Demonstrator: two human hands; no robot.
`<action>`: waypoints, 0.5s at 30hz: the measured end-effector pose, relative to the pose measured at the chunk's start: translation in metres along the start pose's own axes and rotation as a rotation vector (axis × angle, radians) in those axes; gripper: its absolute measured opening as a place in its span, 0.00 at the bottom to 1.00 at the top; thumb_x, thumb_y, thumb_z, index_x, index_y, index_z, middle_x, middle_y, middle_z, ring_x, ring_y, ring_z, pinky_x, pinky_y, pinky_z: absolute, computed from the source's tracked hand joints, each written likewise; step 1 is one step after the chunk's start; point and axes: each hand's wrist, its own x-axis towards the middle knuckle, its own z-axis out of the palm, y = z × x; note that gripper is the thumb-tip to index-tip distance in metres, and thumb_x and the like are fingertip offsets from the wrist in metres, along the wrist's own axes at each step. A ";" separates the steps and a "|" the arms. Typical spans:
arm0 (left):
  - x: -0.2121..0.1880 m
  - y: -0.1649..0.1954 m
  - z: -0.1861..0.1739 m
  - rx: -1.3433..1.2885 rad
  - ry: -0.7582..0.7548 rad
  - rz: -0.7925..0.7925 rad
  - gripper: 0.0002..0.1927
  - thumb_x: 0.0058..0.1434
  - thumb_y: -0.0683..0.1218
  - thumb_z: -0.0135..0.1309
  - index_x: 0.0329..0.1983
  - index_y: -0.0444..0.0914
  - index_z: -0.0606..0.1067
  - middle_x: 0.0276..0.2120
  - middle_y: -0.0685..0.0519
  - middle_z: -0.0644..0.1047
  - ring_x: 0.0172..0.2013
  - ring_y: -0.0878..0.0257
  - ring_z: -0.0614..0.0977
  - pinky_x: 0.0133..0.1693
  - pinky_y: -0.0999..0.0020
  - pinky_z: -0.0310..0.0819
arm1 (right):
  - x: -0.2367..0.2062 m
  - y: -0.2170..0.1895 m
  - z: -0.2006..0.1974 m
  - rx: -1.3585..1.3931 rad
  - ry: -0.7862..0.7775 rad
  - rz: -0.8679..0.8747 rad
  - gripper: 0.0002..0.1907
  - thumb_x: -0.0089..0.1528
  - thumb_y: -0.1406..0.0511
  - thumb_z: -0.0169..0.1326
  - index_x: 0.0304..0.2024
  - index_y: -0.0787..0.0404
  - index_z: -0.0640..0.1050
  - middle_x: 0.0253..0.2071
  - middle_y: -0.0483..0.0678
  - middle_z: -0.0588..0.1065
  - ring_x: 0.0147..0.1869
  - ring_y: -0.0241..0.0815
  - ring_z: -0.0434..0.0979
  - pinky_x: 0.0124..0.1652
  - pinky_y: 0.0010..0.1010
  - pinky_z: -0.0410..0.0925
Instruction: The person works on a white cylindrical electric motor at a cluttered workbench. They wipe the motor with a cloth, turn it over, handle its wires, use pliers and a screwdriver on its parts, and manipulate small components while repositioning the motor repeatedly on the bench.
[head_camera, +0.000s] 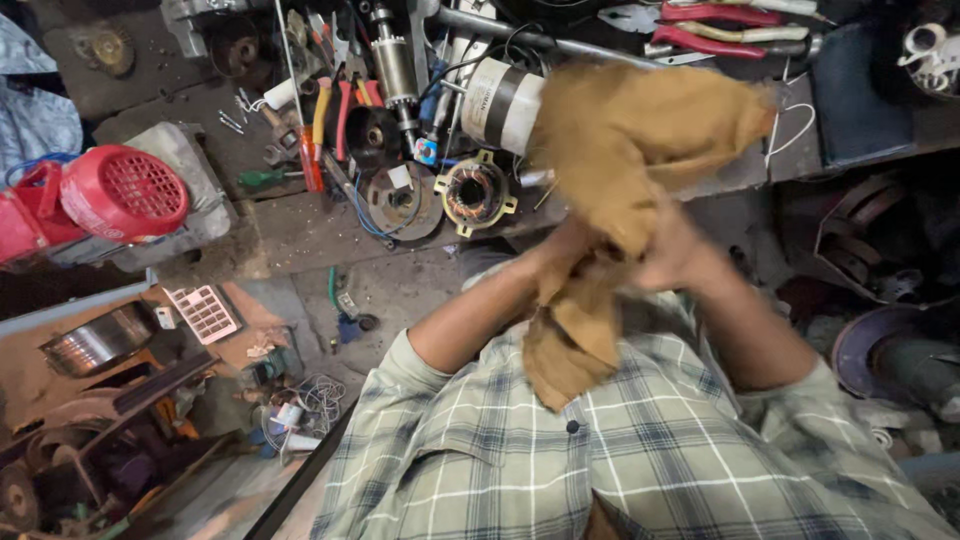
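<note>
Both hands clenched on a brown cloth (640, 140), centre of frame, blurred. Left hand (565, 262) and right hand (672, 255) sit close together, fingers wrapped into the fabric; cloth bunches above them and hangs below onto the plaid shirt (620, 460). Behind the cloth, upper centre: white motor body (500, 102), copper-wound stator (474, 195), pliers (335, 110). Red fan cover (125, 192) at left. Red-handled cutters (720, 28) top right.

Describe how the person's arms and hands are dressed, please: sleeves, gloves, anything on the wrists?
Both forearms are bare. The checked shirt, pale green-grey with white and dark lines, has sleeves pushed up to about the elbows. The left hand and right hand wear no gloves. No watch or bracelet shows.
</note>
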 end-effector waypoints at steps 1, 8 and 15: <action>0.000 -0.001 0.002 -0.031 -0.004 -0.009 0.37 0.59 0.52 0.62 0.66 0.35 0.60 0.64 0.44 0.65 0.66 0.47 0.66 0.68 0.53 0.60 | -0.006 0.009 0.016 -0.025 0.038 -0.002 0.28 0.64 0.59 0.55 0.63 0.64 0.68 0.55 0.51 0.74 0.56 0.42 0.75 0.57 0.32 0.69; -0.010 -0.010 0.007 -0.098 0.110 -0.042 0.44 0.57 0.50 0.65 0.71 0.34 0.56 0.68 0.43 0.62 0.69 0.47 0.65 0.71 0.55 0.58 | 0.002 0.018 0.052 0.697 0.382 0.383 0.23 0.68 0.57 0.56 0.58 0.66 0.71 0.52 0.49 0.75 0.56 0.41 0.76 0.57 0.33 0.72; -0.025 -0.022 -0.003 -0.103 0.215 -0.035 0.51 0.55 0.49 0.68 0.75 0.33 0.52 0.72 0.43 0.59 0.72 0.48 0.63 0.74 0.57 0.57 | 0.035 0.001 0.051 0.831 0.334 0.400 0.26 0.70 0.56 0.54 0.64 0.64 0.68 0.59 0.49 0.73 0.63 0.42 0.74 0.63 0.35 0.69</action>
